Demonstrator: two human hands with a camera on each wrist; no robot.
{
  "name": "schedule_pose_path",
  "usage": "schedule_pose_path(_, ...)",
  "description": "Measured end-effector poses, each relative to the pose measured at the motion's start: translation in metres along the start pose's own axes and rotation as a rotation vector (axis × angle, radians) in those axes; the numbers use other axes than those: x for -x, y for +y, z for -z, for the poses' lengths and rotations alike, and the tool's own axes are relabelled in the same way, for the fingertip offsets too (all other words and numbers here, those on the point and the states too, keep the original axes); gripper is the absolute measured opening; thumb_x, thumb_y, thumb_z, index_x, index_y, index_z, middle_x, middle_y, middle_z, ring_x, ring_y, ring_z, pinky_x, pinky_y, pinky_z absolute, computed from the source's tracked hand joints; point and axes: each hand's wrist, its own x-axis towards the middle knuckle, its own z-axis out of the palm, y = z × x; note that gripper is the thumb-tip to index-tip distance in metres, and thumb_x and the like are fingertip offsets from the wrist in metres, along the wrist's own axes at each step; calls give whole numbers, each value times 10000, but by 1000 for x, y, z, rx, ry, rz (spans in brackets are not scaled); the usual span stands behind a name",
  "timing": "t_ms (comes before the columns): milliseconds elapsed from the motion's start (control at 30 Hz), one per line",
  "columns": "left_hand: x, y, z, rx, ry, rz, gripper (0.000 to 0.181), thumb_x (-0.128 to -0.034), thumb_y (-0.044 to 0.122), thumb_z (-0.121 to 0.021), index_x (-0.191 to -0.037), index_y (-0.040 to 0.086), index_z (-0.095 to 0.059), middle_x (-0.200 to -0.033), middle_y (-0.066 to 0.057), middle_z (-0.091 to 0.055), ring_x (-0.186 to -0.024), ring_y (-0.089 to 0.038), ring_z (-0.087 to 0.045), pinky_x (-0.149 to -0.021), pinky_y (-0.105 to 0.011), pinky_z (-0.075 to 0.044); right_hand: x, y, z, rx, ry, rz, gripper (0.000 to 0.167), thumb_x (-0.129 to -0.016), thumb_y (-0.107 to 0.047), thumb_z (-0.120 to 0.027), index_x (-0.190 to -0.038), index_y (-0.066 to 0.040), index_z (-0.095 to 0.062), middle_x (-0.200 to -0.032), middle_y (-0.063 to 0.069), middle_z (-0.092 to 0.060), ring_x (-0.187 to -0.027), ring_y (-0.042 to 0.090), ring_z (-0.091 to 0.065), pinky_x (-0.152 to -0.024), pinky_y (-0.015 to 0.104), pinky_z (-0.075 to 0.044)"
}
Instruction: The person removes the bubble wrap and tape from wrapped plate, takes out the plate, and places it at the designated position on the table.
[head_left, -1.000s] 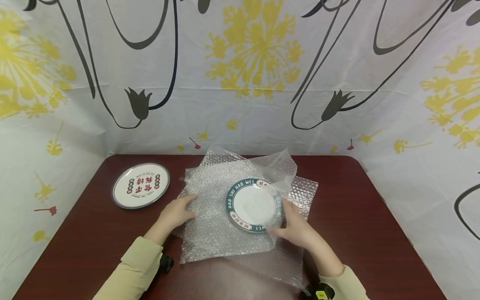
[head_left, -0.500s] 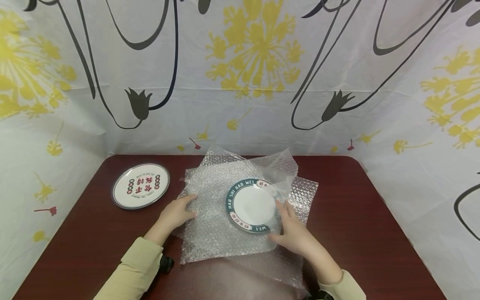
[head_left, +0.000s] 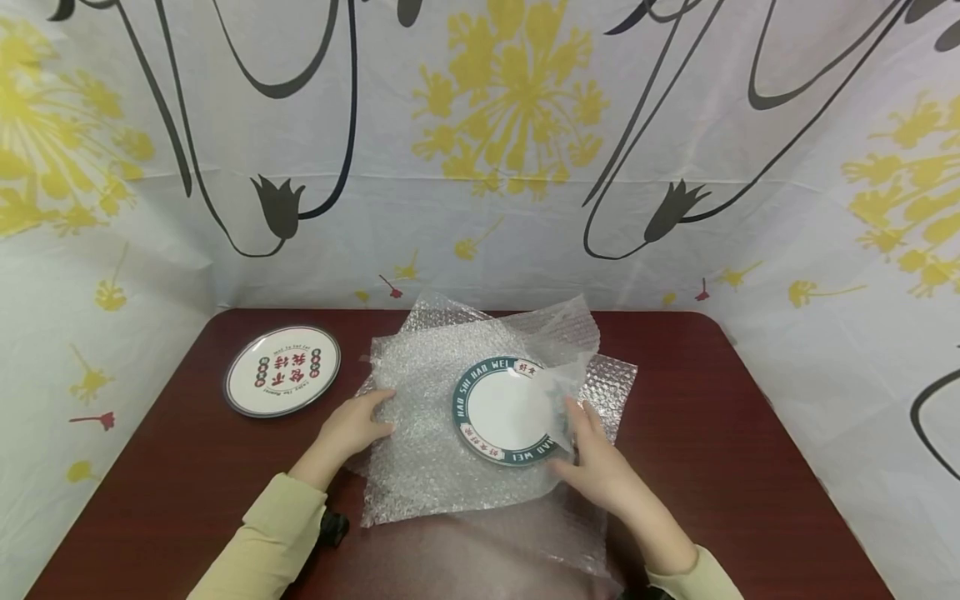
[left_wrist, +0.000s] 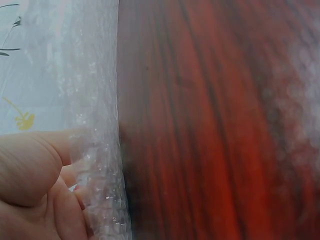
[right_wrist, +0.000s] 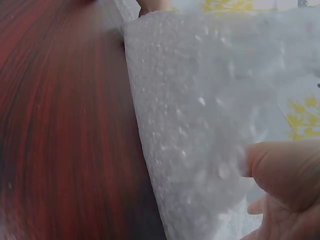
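Note:
A round white plate [head_left: 506, 414] with a green lettered rim lies on a square sheet of bubble wrap [head_left: 416, 467] in the head view. A loose flap of the wrap covers part of the plate's right side. My left hand [head_left: 348, 429] holds the left edge of the bubble wrap. Its thumb [left_wrist: 55, 142] reaches the wrap in the left wrist view, with other fingers partly hidden behind it. My right hand [head_left: 600, 462] is by the plate's right rim and holds the flap between thumb and fingers. The right fingertips are partly hidden by wrap.
A white plate [head_left: 283, 372] with red and dark lettering lies at the table's left rear. More bubble wrap [head_left: 611, 387] lies beneath the upper sheet. The table [head_left: 720, 467] is dark red wood. A patterned cloth [head_left: 480, 250] stands behind and at both sides.
My right hand first moved left over the flap, then back right. The flap has shifted right, and more of the plate's lower right rim shows. My left hand stays in place.

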Motion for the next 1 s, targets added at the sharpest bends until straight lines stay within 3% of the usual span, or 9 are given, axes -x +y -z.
schedule_pose_path(367, -1, 0, 1, -6, 0, -9, 588, -849, 183, -719, -1384, 65, -506, -1364, -200, -501, -1205, -404, -487, -964, -562, -401, 4, 11, 18, -7, 119, 14, 850, -847, -121, -660, -1504, -7, -134, -1483, 365, -86, -1055, 438, -561, -842, 555, -494)
schedule_pose_path(567, -1, 0, 0, -11, 1, -3, 588, -849, 187, -719, -1384, 68, -506, -1360, -199, -506, -1205, -404, -488, -959, -565, -405, 6, 15, 28, -46, 165, 42, 846, -851, -67, -637, -1499, 15, -100, -1475, 314, -135, -991, 364, -559, -735, 427, -542)
schedule_pose_path(700, 0, 0, 1, -6, 3, -7, 586, -849, 181, -715, -1383, 61, -506, -1363, -200, -502, -1211, -407, -481, -965, -566, -399, 6, 17, 34, -40, 195, 46, 844, -860, -55, -626, -1501, 20, -82, -1465, 317, -148, -944, 342, -535, -695, 422, -517)
schedule_pose_path(833, 0, 0, 1, -6, 5, -8, 586, -849, 182, -715, -1383, 61, -505, -1363, -197, -504, -1208, -404, -486, -964, -562, -402, 6, 20, 38, -33, 220, 46, 837, -853, -44, -615, -1494, 42, -85, -1473, 331, -138, -1072, 429, -486, -840, 537, -474)
schedule_pose_path(933, -1, 0, 0, -7, 3, -4, 587, -850, 184, -716, -1385, 65, -504, -1368, -195, -500, -1217, -403, -478, -970, -562, -397, 6, 22, 42, -38, 232, 43, 838, -847, -38, -611, -1487, 64, -81, -1474, 352, -121, -1241, 495, -356, -964, 619, -368)
schedule_pose_path(1000, -2, -1, -1, -7, 0, -1, 587, -851, 186, -716, -1386, 70, -504, -1372, -193, -496, -1227, -403, -468, -975, -563, -390, 6, 23, 44, -44, 241, 33, 842, -845, -30, -604, -1486, 71, -69, -1466, 365, -119, -1273, 515, -304, -989, 634, -330)
